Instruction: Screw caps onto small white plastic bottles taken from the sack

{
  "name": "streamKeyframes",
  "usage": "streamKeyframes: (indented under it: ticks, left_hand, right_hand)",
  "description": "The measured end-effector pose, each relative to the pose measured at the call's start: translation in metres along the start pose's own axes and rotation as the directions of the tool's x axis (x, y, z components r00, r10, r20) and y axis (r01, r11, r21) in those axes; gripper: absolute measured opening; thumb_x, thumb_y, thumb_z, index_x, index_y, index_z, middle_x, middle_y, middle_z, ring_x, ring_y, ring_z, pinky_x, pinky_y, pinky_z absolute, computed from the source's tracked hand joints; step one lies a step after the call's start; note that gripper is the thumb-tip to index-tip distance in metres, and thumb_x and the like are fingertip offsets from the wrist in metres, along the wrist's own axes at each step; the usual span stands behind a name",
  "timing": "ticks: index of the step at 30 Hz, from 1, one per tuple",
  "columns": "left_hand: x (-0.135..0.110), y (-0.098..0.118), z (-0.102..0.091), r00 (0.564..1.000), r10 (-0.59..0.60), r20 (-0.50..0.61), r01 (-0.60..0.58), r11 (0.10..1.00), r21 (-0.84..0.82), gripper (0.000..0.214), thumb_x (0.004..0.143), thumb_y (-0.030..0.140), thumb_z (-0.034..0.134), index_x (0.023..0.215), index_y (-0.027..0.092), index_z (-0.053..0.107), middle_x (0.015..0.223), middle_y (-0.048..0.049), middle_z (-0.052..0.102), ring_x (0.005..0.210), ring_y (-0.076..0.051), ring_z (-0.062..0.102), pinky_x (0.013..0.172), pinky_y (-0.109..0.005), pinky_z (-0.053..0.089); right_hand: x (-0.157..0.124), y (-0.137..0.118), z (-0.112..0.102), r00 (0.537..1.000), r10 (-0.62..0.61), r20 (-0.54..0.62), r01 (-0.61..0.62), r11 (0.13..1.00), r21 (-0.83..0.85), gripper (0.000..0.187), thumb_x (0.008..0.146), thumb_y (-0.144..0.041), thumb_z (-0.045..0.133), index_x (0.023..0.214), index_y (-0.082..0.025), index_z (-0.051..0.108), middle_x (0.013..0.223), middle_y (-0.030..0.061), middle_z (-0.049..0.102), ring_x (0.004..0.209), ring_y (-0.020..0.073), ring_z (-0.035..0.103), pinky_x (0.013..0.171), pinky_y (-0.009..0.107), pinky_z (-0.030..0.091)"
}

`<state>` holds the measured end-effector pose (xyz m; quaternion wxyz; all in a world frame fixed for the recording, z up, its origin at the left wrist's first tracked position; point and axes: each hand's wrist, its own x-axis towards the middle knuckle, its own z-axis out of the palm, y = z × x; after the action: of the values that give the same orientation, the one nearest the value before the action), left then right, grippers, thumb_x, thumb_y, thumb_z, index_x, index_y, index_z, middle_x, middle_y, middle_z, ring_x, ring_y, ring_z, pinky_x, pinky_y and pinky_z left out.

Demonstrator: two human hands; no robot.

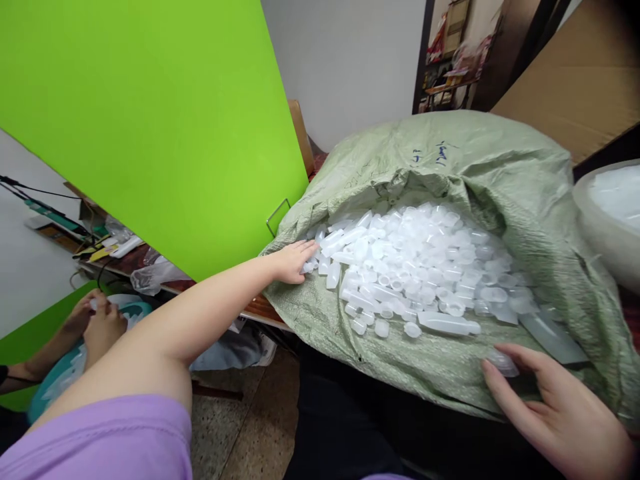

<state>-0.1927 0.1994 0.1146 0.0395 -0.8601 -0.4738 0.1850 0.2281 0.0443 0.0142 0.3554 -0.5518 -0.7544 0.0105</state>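
Note:
A heap of translucent white plastic pieces (410,260), some like small caps and others like narrow tubes, lies in the mouth of a pale green woven sack (530,153). My left hand (296,261) reaches across to the heap's left edge, its fingers stretched out flat against the pieces and the sack's cloth. Down at the right front of the sack, my right hand (550,400) pinches a clear, cup-like plastic piece (501,362) between thumb and fingers. A longer, flat translucent piece (553,337) rests on the cloth just above that hand.
A tall bright green panel (165,120) with a wire handle stands left of the sack. At far left, another person's hands (103,323) work over a teal basin (60,380) of white pieces. A whitish tub (607,220) and a cardboard sheet (575,80) are at right.

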Motion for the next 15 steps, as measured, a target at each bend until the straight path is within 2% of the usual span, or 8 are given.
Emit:
streamKeyframes:
  ticks: [2,5,10,13,15]
  left_hand:
    - [0.007,-0.001,0.0,0.999,-0.005,0.043,0.005,1.0,0.001,0.094,0.063,0.032,0.059,0.141,0.008,0.012,0.148,-0.0232,0.014,0.135,-0.034,0.02,0.108,-0.04,0.022]
    - [0.015,-0.005,0.001,0.999,-0.032,0.032,0.033,0.999,-0.019,0.091,0.061,0.03,0.059,0.14,0.013,0.019,0.147,-0.0215,0.016,0.128,-0.036,0.033,0.103,-0.041,0.031]
    - [0.02,-0.006,0.001,0.997,-0.076,-0.026,0.074,0.995,-0.065,0.081,0.059,0.028,0.058,0.134,0.013,0.031,0.135,-0.0146,0.037,0.115,-0.03,0.047,0.099,-0.037,0.037]
    - [0.018,-0.002,-0.005,0.989,-0.144,0.021,0.146,0.985,-0.087,0.082,0.059,0.029,0.059,0.135,0.015,0.031,0.129,-0.0132,0.042,0.107,-0.03,0.053,0.095,-0.037,0.041]
    - [0.014,0.003,-0.012,0.973,-0.205,0.104,0.216,0.971,-0.105,0.084,0.059,0.027,0.062,0.137,0.02,0.03,0.13,-0.0119,0.04,0.105,-0.029,0.054,0.093,-0.036,0.043]
  right_hand:
    - [0.0,0.0,0.001,1.0,-0.012,-0.008,0.011,1.0,-0.008,0.04,0.082,-0.056,0.047,0.096,-0.019,0.055,0.083,0.0065,0.067,0.071,0.0204,0.066,0.068,0.031,0.052]
    - [0.0,0.001,0.001,1.0,-0.019,-0.019,0.018,1.0,-0.02,0.039,0.082,-0.055,0.048,0.096,-0.019,0.055,0.083,0.0059,0.067,0.072,0.0202,0.066,0.067,0.03,0.051]
    - [-0.001,-0.001,0.0,0.999,-0.016,-0.028,0.015,1.0,-0.026,0.039,0.082,-0.054,0.048,0.096,-0.018,0.056,0.082,0.0061,0.067,0.071,0.0201,0.066,0.067,0.03,0.052]
    - [0.001,-0.001,0.002,1.0,-0.016,-0.026,0.016,1.0,-0.007,0.038,0.082,-0.053,0.049,0.096,-0.018,0.056,0.083,0.0062,0.067,0.072,0.0203,0.066,0.068,0.031,0.052]
    - [0.004,-0.002,0.004,0.999,-0.022,-0.038,0.022,1.0,-0.008,0.034,0.082,-0.049,0.05,0.096,-0.018,0.056,0.083,0.006,0.067,0.071,0.0199,0.066,0.068,0.03,0.052]
